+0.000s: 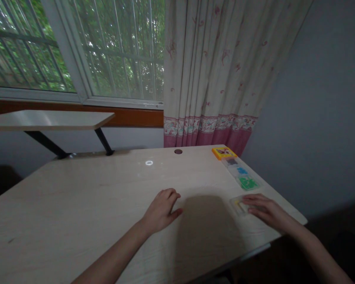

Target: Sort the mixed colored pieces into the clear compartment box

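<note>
My left hand (161, 211) rests on the pale wooden desk (77, 205) near its middle, fingers loosely curled, holding nothing. My right hand (264, 211) lies flat near the desk's right edge with its fingers on a clear plastic case (238, 205) that shows yellow inside. Beyond it, along the right edge, lie a clear case with green contents (247, 182), one with blue (241, 170), one with dark contents (231, 161) and a yellow-orange box (224, 152).
A small round cable hole (178, 151) sits at the desk's far edge. A raised shelf (47, 119) on black brackets stands at the back left under a barred window. A patterned curtain (219, 79) hangs behind the desk. A grey wall is on the right.
</note>
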Tool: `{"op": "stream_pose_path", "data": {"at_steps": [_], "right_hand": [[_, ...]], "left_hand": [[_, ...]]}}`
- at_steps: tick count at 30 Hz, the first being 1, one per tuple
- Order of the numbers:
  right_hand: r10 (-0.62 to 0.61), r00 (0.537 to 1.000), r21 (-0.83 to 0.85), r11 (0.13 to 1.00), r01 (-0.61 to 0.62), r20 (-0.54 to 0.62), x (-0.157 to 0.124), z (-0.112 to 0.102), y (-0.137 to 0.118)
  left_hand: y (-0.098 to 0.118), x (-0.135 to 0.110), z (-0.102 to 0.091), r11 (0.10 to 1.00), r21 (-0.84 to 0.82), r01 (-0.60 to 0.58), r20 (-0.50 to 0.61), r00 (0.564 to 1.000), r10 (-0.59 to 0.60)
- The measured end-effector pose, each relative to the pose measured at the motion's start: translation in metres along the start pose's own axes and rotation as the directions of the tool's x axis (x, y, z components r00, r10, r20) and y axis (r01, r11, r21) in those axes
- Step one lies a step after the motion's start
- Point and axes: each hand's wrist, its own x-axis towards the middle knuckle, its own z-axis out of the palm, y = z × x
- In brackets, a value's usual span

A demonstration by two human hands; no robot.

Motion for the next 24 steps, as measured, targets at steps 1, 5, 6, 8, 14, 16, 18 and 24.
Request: {"op": "stream_pose_path", "data": {"at_steps": [1,5,6,8,14,16,18,24], "right_hand": [[0.049,0.999,-0.012,0.999,-0.049,-0.017,-0.011,-0.008,0.012],[0.199,0.979,-0.033,0.979,-0.2,-0.04,-0.036,-0.03,0.054],[0.221,0.975,-0.025,0.975,-0.222,-0.032,-0.039,-0.033,0.062],[0.251,0.968,-0.01,0.968,-0.252,-0.025,-0.04,-0.038,0.076],[0.246,0.967,-0.022,0.969,-0.247,-0.06,-0.032,-0.04,0.093],[0.231,0.971,-0.019,0.972,-0.232,-0.067,-0.03,-0.039,0.095],[0.236,0.969,-0.012,0.971,-0.238,-0.074,-0.028,-0.038,0.096],[0.277,0.957,0.011,0.961,-0.277,-0.083,-0.024,-0.036,0.091]], "left_hand": [[0.0,0.0,0.0,1.0,0.005,0.0,0.0,1.0,0.0],[-0.001,0.0,0.0,1.0,0.013,0.001,0.0,1.0,-0.001],[-0.001,0.0,0.0,1.0,0.013,0.0,0.003,1.0,0.0],[-0.001,0.0,0.0,1.0,0.011,-0.001,0.006,1.0,0.001],[0.0,-0.001,-0.001,1.0,0.003,-0.003,-0.003,1.0,0.003],[0.0,-0.001,-0.001,1.0,0.0,-0.003,-0.007,1.0,0.003],[0.0,-0.001,-0.001,1.0,-0.005,-0.005,-0.009,1.0,0.005],[0.0,-0.001,-0.001,1.0,-0.01,0.001,-0.006,1.0,-0.001]]}}
